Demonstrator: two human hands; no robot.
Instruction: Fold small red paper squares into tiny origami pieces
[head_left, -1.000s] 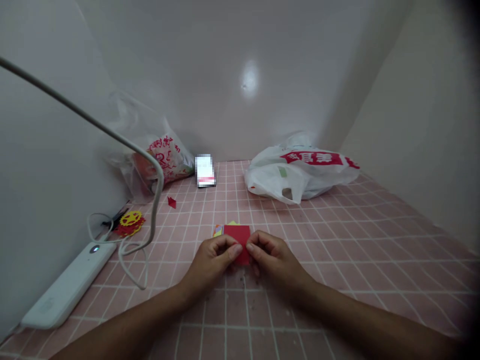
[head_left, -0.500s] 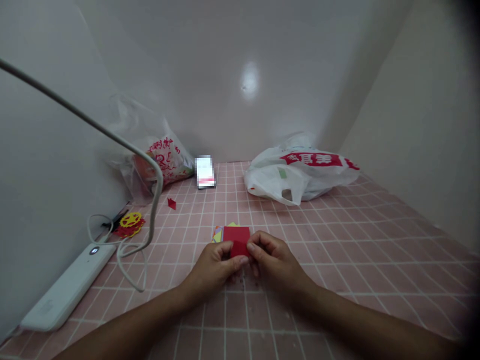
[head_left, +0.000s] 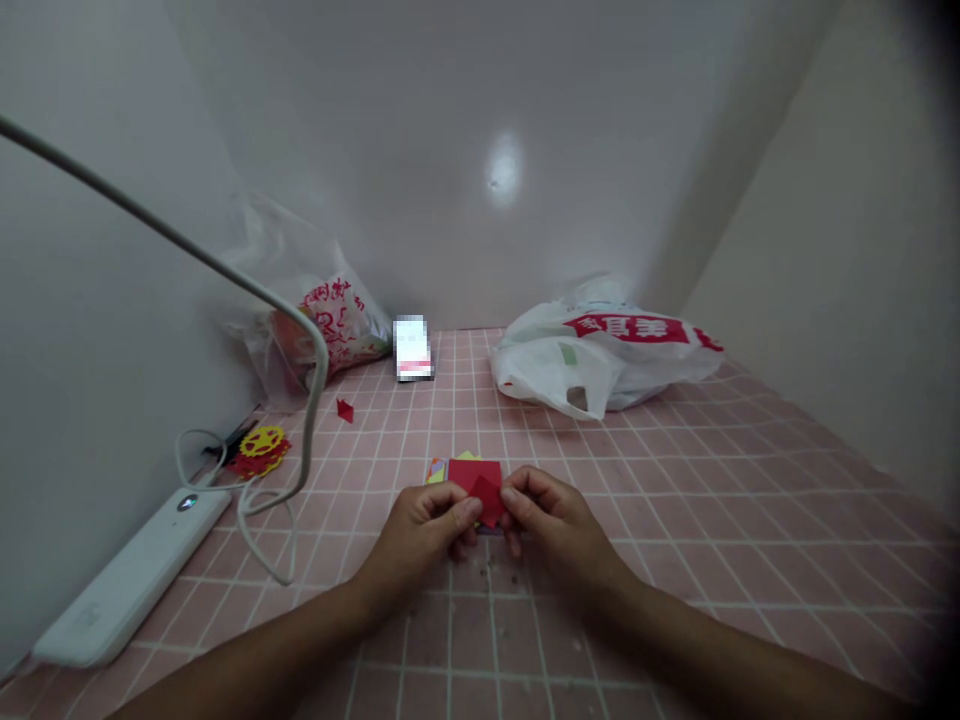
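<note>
1. White plastic bag [head_left: 547, 370], right: red band, large white Chinese characters; one resembles 宜, full wording uncertain.
2. Clear plastic bag [head_left: 352, 330], left: red Chinese characters, creased, too blurred to read.
3. Phone [head_left: 412, 348]: screen pixelated, no legible text.
4. White elongated device [head_left: 124, 580]: small lit round display, mark unreadable.

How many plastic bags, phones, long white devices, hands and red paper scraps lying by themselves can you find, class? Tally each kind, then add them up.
Plastic bags: 2 (left bag, right bag)
Phone: 1
Long white device: 1
Hands: 2 (left hand, right hand)
Lone red scrap: 1
Total: 7
</note>
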